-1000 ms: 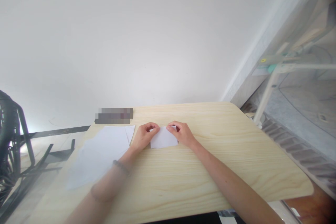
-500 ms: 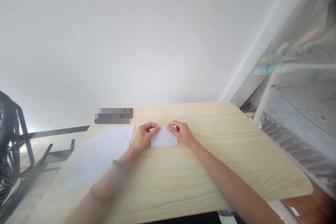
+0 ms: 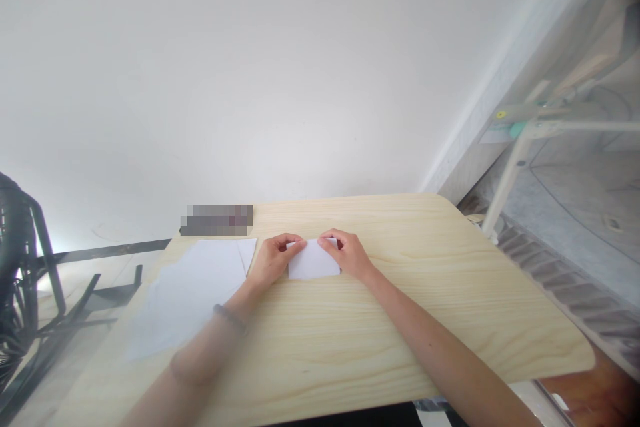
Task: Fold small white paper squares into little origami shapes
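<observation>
A small white rectangle of paper (image 3: 314, 263) is held between my two hands, over the middle of the wooden table (image 3: 320, 333). My left hand (image 3: 277, 255) pinches its far left corner, thumb on the near face and fingers behind. At the far right corner, my right hand (image 3: 347, 252) grips the paper in the same way. Whether the paper is folded I cannot tell. A dark band (image 3: 230, 319) circles my left wrist.
Several larger white sheets (image 3: 200, 287) lie spread at the table's left, partly under my left forearm. A blurred-out dark object (image 3: 217, 221) sits at the far left edge. A white wall (image 3: 310, 80) rises behind, and a black chair (image 3: 30, 267) stands at the left.
The small paper and both hands have shifted very slightly to the right and away from me. The grip of each hand looks the same.
</observation>
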Tool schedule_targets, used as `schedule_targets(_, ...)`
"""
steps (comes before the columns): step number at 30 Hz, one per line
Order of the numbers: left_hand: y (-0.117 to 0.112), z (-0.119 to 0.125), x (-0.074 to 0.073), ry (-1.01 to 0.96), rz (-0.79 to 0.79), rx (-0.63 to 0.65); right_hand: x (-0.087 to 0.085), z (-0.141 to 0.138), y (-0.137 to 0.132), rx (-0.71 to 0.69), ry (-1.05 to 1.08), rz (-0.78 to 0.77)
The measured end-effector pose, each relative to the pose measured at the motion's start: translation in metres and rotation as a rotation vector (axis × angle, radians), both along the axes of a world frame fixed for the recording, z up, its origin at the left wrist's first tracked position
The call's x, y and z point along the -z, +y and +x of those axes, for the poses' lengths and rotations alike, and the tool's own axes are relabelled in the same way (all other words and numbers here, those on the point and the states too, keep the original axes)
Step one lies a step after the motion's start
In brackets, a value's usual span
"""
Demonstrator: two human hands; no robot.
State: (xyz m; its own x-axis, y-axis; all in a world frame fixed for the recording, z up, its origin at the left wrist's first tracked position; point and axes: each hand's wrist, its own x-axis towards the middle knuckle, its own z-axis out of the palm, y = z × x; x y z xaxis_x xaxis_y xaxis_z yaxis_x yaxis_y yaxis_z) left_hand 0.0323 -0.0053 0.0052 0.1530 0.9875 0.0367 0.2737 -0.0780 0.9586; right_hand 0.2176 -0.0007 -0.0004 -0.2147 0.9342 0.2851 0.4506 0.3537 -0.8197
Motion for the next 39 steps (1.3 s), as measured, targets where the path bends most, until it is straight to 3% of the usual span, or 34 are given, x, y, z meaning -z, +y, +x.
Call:
schedule_targets(8, 0.0011, -0.0012, 0.0046, -0.046, -0.072, 0.017, 0.0012, -0.0002, 0.0004, 0.015, 0.015, 0.007)
schedule_targets(19, 0.0005, 0.0002, 0.0014, -0.011, 0.032, 0.0, 0.0009, -0.0003, -0.0002, -0.011, 0.002, 0.018)
schedule_targets(39, -0.0011, 0.0004, -0.0016, 0.052, 0.07, 0.071, 0.0008, -0.0004, -0.0002, -0.07, 0.056, 0.019)
